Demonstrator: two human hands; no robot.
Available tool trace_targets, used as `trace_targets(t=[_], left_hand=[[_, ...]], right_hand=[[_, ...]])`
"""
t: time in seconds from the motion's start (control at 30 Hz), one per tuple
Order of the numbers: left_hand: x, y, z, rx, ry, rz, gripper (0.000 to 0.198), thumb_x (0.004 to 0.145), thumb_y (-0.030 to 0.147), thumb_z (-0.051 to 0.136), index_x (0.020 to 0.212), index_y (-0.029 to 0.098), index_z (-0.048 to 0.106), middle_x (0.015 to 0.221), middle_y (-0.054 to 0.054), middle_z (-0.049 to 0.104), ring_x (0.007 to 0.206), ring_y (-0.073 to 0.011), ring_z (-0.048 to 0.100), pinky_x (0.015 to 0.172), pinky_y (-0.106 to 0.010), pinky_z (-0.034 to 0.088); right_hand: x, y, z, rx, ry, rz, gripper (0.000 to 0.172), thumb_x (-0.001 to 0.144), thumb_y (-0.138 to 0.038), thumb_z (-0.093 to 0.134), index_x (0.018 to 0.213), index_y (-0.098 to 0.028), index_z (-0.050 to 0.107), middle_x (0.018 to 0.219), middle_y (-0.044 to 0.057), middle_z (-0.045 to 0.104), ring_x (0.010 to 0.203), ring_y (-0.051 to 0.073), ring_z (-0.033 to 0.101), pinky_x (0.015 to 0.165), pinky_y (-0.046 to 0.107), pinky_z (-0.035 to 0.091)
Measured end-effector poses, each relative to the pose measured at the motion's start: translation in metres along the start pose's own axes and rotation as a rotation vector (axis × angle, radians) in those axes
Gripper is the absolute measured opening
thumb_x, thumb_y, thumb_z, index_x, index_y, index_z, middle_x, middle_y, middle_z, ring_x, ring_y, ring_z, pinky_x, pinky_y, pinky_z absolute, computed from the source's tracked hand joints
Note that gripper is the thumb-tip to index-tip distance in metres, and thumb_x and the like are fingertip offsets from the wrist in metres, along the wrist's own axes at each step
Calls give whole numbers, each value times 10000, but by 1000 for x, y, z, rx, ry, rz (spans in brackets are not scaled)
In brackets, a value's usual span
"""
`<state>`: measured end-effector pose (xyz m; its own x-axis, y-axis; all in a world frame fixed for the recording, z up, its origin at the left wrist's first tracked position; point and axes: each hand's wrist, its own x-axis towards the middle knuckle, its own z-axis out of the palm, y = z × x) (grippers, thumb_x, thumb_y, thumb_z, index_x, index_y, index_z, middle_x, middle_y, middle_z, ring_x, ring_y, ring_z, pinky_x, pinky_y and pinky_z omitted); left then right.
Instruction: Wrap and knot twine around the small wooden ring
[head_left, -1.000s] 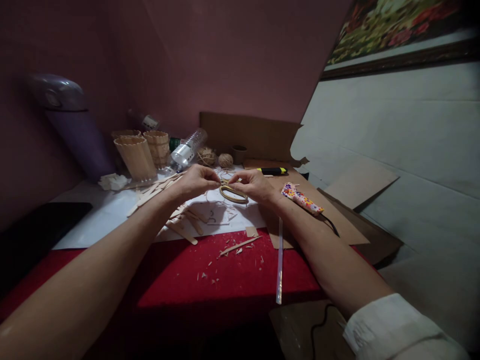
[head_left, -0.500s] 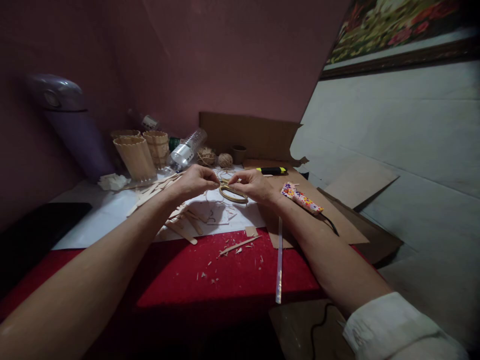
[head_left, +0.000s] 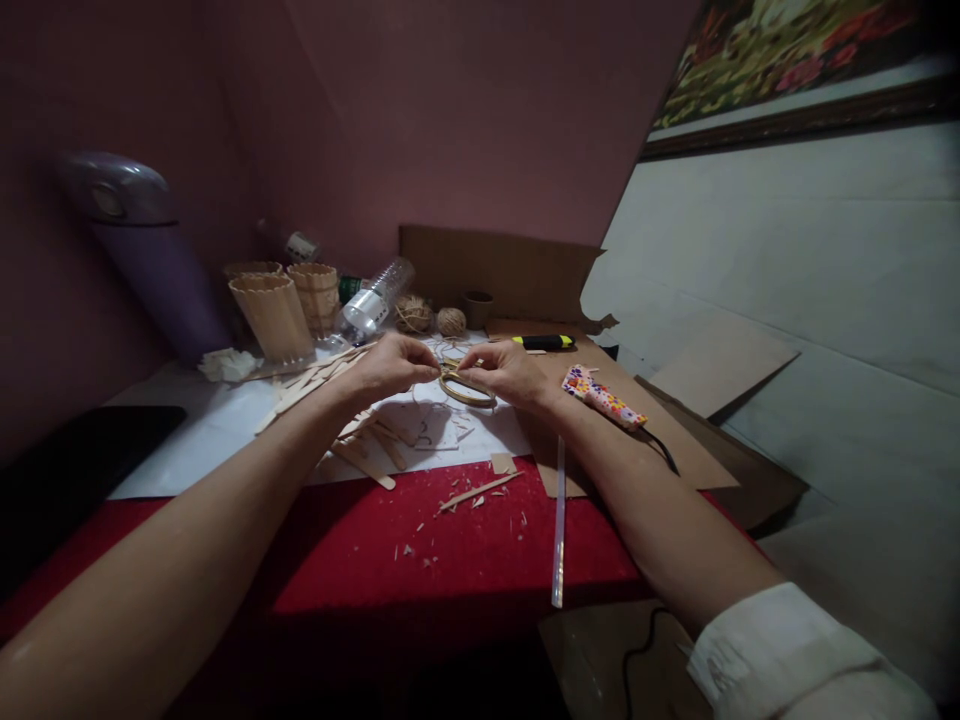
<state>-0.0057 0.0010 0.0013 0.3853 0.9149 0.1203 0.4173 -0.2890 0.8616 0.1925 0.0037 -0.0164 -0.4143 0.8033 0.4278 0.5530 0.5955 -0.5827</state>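
Observation:
My left hand [head_left: 397,363] is closed in a pinch over the white sheet; whatever its fingertips hold is too small to make out. Facing it, my right hand [head_left: 508,370] is also pinched, its fingertips overlapping gold-handled scissors [head_left: 466,398] in the view. Whether it touches the scissors I cannot tell. A narrow gap separates the two pinches. Thin pale string runs around the scissors. Below my left wrist lie loose wooden craft sticks [head_left: 363,464], and a small white piece with dark marks [head_left: 436,434] lies nearer me.
Stick-covered cups [head_left: 271,318], a plastic bottle [head_left: 367,308] and twine balls [head_left: 451,321] stand behind. At right are a yellow-black cutter [head_left: 546,342], a patterned glue gun [head_left: 604,397] on cardboard [head_left: 675,455], and a clear glue stick [head_left: 559,530] past the red cloth's edge [head_left: 480,585].
Almost nothing differs. Both hands keep their pinches near the scissors, and the whole view has shifted very slightly.

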Motion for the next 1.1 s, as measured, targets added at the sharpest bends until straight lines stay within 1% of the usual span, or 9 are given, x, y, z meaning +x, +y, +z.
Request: trace_targets(t=[0.13, 0.27, 0.33, 0.43, 0.63, 0.83, 0.9, 1.03, 1.1], left_hand=[[-2, -1, 0, -95, -73, 1, 182, 667, 278, 657, 718, 103, 654, 496, 34, 448, 428, -51, 333, 413, -208, 226], [-4, 1, 0, -189, -141, -22, 177, 704, 274, 641, 615, 136, 578, 446, 54, 364, 396, -45, 276, 402, -216, 166], [-6, 2, 0, -220, -157, -41, 197, 715, 265, 632, 582, 149, 545, 433, 61, 330, 387, -44, 252, 402, -220, 148], [-8, 3, 1, -247, -158, -37, 189, 722, 255, 624, 585, 154, 542, 453, 59, 329, 394, -43, 248, 406, -222, 147], [-10, 5, 2, -251, -189, -7, 205, 753, 247, 587, 578, 156, 530, 476, 59, 300, 409, -47, 244, 407, -222, 151], [-10, 4, 2, -258, -222, 9, 237, 798, 291, 544, 607, 152, 531, 486, 64, 280, 417, -45, 218, 410, -218, 150], [-11, 5, 2, -256, -207, 19, 257, 795, 307, 556, 594, 154, 506, 491, 59, 305, 420, -43, 232, 412, -217, 157], [-13, 9, 2, -227, -209, 13, 208, 757, 338, 619, 696, 146, 566, 507, 61, 336, 425, -41, 256, 417, -212, 168], [-13, 10, 2, -190, -211, 18, 237, 745, 359, 634, 680, 142, 567, 500, 63, 333, 423, -41, 252, 416, -213, 173]], right_hand=[[-1, 3, 2, 72, -2, -22, 242, 746, -341, 604, 767, -115, 691, 595, -8, 551, 520, 59, 396, 494, 208, 256], [-1, 2, 2, 144, -10, -22, 233, 773, -323, 580, 805, -120, 689, 581, -3, 566, 514, 68, 426, 494, 208, 285], [-2, -1, 1, 107, 30, -67, 202, 767, -305, 594, 801, -136, 699, 655, 17, 608, 546, 73, 446, 513, 211, 309], [-2, -7, 0, 30, 97, -151, 178, 755, -294, 616, 805, -153, 711, 809, 44, 647, 597, 77, 458, 551, 219, 330], [-3, -12, 4, 72, 39, -88, 180, 776, -266, 584, 804, -119, 685, 667, 18, 597, 569, 78, 421, 544, 226, 302], [-2, -11, 7, 190, -19, -5, 207, 812, -277, 518, 739, -111, 616, 607, 4, 549, 523, 67, 381, 510, 222, 280], [-2, -13, 7, 212, -24, 24, 195, 810, -271, 517, 719, -116, 593, 590, -3, 540, 512, 62, 378, 505, 216, 281], [-4, -16, 7, 215, -26, 43, 189, 809, -270, 516, 692, -131, 566, 569, -17, 522, 505, 60, 381, 502, 207, 282], [-4, -15, 7, 217, -21, 36, 199, 810, -279, 517, 674, -139, 556, 563, -20, 515, 502, 62, 380, 498, 206, 280]])
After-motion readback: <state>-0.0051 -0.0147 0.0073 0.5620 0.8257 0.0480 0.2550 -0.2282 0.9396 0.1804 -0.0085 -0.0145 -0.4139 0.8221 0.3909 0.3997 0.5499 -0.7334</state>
